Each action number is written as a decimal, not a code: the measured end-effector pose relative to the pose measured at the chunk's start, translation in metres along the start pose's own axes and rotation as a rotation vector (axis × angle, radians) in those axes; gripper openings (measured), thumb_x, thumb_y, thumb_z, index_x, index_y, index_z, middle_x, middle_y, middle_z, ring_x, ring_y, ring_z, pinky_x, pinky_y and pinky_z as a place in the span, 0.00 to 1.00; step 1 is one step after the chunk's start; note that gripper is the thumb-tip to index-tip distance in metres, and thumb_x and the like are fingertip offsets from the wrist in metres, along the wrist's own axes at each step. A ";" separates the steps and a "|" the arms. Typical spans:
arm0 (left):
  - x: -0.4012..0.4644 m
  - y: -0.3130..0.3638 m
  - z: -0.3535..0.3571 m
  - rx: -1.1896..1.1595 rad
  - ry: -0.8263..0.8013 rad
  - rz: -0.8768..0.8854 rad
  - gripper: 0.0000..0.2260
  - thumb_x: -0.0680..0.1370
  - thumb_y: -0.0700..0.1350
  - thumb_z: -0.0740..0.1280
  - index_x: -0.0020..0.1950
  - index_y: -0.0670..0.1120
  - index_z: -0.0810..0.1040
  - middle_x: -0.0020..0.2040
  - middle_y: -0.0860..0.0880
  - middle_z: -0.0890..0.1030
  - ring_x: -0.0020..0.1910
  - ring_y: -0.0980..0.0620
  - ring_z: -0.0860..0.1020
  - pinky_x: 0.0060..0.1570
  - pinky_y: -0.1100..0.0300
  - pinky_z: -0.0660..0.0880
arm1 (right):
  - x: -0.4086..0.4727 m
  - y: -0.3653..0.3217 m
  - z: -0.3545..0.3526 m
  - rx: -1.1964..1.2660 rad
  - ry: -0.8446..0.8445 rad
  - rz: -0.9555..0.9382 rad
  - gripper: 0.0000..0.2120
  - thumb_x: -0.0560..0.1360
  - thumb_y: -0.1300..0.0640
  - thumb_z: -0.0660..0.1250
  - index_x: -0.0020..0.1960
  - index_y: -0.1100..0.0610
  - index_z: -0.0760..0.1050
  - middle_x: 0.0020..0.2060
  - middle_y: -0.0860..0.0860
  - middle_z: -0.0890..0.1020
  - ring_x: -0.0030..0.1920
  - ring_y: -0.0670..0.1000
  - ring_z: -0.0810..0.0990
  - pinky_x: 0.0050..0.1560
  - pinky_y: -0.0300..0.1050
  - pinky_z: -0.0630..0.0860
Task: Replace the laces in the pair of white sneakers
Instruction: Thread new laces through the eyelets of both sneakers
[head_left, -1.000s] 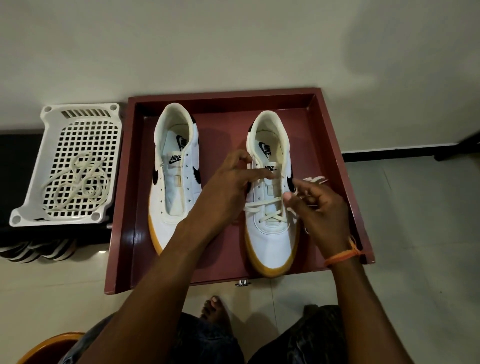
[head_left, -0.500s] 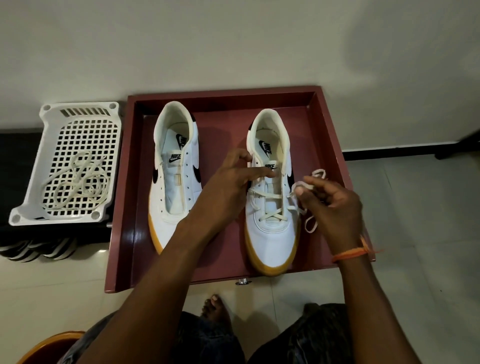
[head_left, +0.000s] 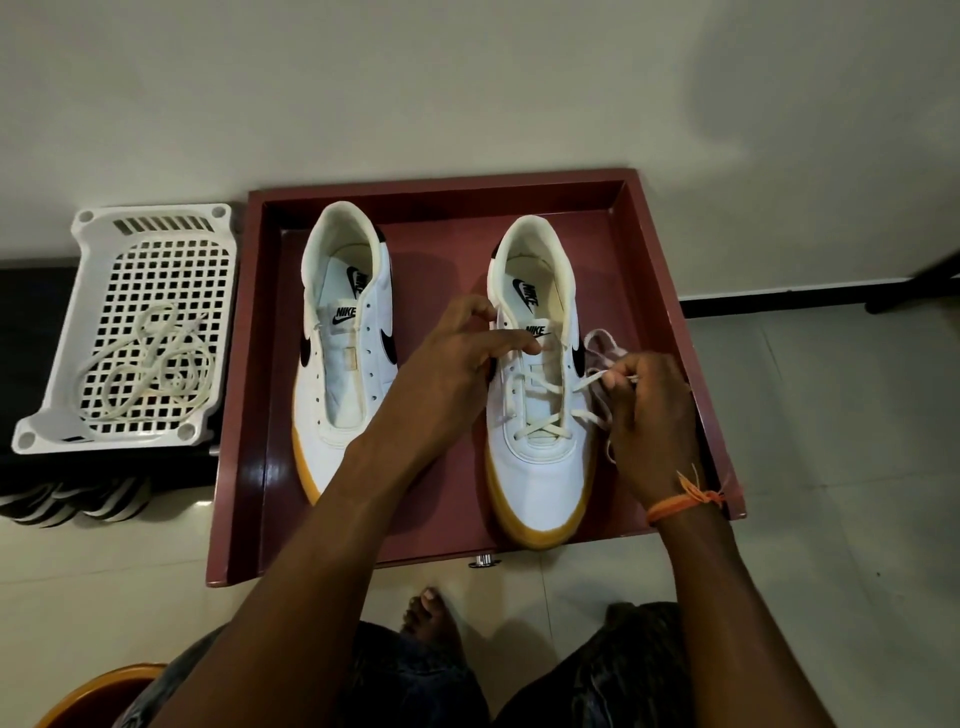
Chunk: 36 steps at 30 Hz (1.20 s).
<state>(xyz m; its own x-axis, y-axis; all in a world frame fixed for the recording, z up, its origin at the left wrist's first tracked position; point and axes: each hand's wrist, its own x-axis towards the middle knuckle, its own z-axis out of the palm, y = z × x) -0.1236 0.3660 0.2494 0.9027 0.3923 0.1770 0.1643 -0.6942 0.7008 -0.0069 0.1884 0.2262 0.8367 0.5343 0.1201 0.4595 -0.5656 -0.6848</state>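
Two white sneakers with tan soles stand side by side in a dark red tray (head_left: 660, 270). The left sneaker (head_left: 345, 353) has no lace. The right sneaker (head_left: 540, 447) carries a cream lace (head_left: 543, 387) crossed through its lower eyelets. My left hand (head_left: 457, 358) rests on the right sneaker's left side, fingers curled at the tongue and upper eyelets. My right hand (head_left: 649, 410) pinches the lace's free end just right of the shoe, with slack lace looped behind it.
A white perforated plastic basket (head_left: 83, 228) left of the tray holds a coiled cream lace (head_left: 156, 369). Dark striped footwear (head_left: 67, 501) lies below it. A bare foot (head_left: 431, 618) and an orange rim (head_left: 98, 686) sit near the bottom edge.
My right hand has drawn the lace end out to the right, away from the shoe. The left hand has stayed at the tongue.
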 end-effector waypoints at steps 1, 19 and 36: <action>0.000 0.000 0.000 -0.008 0.004 -0.009 0.21 0.76 0.28 0.62 0.60 0.50 0.83 0.61 0.46 0.71 0.52 0.52 0.76 0.47 0.50 0.79 | 0.003 0.003 -0.005 0.010 0.130 0.034 0.18 0.81 0.51 0.57 0.47 0.65 0.74 0.44 0.55 0.75 0.42 0.48 0.72 0.38 0.30 0.62; -0.005 0.006 0.008 0.036 -0.034 -0.045 0.10 0.78 0.50 0.70 0.59 0.54 0.83 0.65 0.49 0.66 0.41 0.57 0.72 0.42 0.53 0.80 | -0.001 -0.003 0.003 0.224 -0.165 0.181 0.13 0.73 0.45 0.71 0.37 0.53 0.78 0.43 0.53 0.75 0.43 0.45 0.77 0.46 0.37 0.73; -0.009 0.030 0.035 0.059 -0.027 -0.309 0.03 0.75 0.48 0.73 0.48 0.52 0.84 0.68 0.49 0.60 0.69 0.45 0.65 0.62 0.47 0.75 | -0.004 -0.021 0.006 0.515 -0.204 0.386 0.04 0.76 0.59 0.70 0.43 0.55 0.82 0.40 0.53 0.85 0.45 0.53 0.84 0.47 0.47 0.81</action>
<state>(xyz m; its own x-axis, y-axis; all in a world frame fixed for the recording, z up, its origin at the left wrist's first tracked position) -0.1128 0.3210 0.2447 0.8166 0.5743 -0.0574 0.4545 -0.5786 0.6772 -0.0216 0.2014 0.2359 0.8163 0.4904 -0.3051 -0.1038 -0.3951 -0.9128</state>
